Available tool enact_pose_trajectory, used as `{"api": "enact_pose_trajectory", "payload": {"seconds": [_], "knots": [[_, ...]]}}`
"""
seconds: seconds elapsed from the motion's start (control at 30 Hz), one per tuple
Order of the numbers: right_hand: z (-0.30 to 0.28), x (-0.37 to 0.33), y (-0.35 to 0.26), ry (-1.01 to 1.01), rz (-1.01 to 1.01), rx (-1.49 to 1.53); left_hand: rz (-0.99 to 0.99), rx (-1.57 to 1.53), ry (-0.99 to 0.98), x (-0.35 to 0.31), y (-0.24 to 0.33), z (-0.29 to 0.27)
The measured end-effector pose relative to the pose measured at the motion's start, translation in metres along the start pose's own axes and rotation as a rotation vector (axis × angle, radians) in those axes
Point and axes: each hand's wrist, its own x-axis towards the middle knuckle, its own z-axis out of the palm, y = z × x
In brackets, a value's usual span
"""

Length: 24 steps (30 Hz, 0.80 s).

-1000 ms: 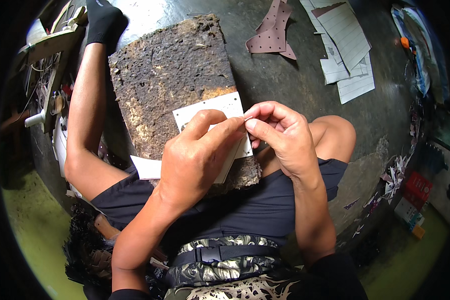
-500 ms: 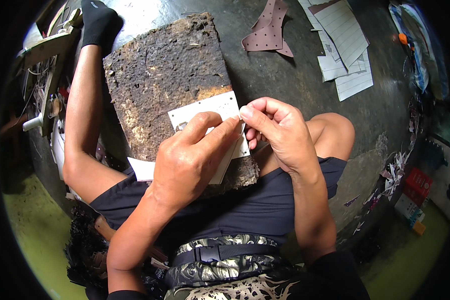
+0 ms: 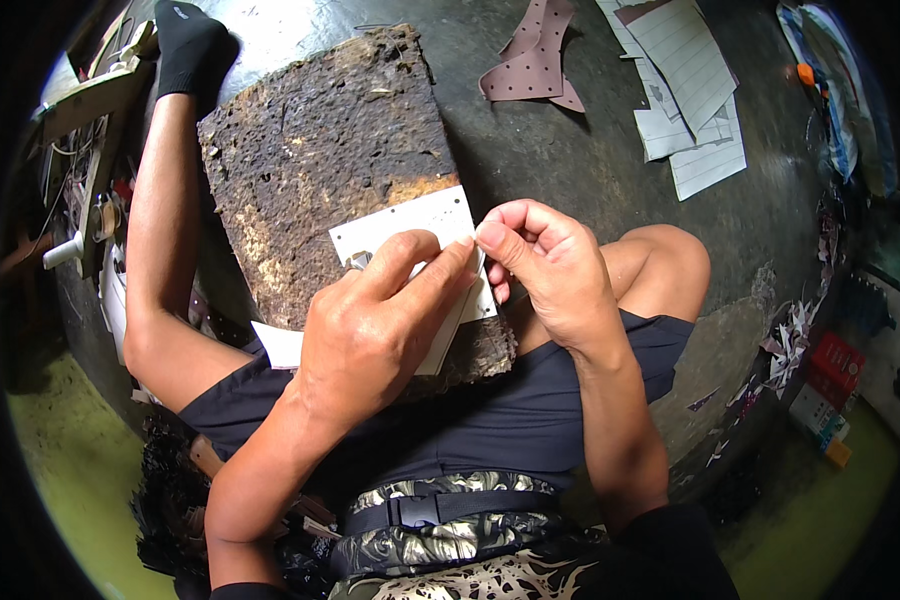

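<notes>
A white sheet piece (image 3: 415,212) with small dark holes along its edges lies on a thick, rough, dark board (image 3: 320,140) across my lap. My left hand (image 3: 370,320) reaches over the piece, thumb and fingers pressed to it near its right edge. Beside its bent finger shows a small metallic-looking bit (image 3: 358,260), too covered to name. My right hand (image 3: 550,275) pinches at that same right edge, thumb against curled fingers, the tips almost touching the left ones. Another white piece (image 3: 278,345) juts out left of my left wrist.
Beyond the board, brownish-pink pieces with dark dots (image 3: 530,60) lie on the dark floor. Lined pale sheets (image 3: 685,75) overlap at the far right. Scraps (image 3: 790,345) and a red box (image 3: 835,365) are along the right side. A wooden-framed device (image 3: 95,120) stands at the far left.
The board and white piece have shifted slightly left and down in view. Both hands stay at the piece's right edge, with hardly any change in their hold.
</notes>
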Motion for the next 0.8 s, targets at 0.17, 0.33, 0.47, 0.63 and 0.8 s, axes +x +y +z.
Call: {"api": "enact_pose_trajectory", "payload": {"seconds": [0.17, 0.33, 0.47, 0.63, 0.8], "knots": [[0.001, -0.002, 0.000, 0.021, 0.012, -0.055, 0.007, 0.067, 0.020, 0.001, 0.000, 0.001], [0.005, -0.003, 0.001, 0.030, -0.017, -0.064, -0.002, 0.103, 0.029, 0.002, 0.002, 0.002], [0.009, 0.002, 0.008, 0.005, -0.088, -0.131, 0.081, 0.123, 0.126, 0.004, -0.005, 0.006], [0.000, 0.006, 0.013, -0.065, 0.008, 0.075, 0.052, 0.056, 0.174, 0.002, -0.009, 0.009], [-0.005, 0.010, 0.013, -0.096, 0.066, 0.140, 0.036, 0.069, 0.146, 0.001, -0.009, 0.008]]}}
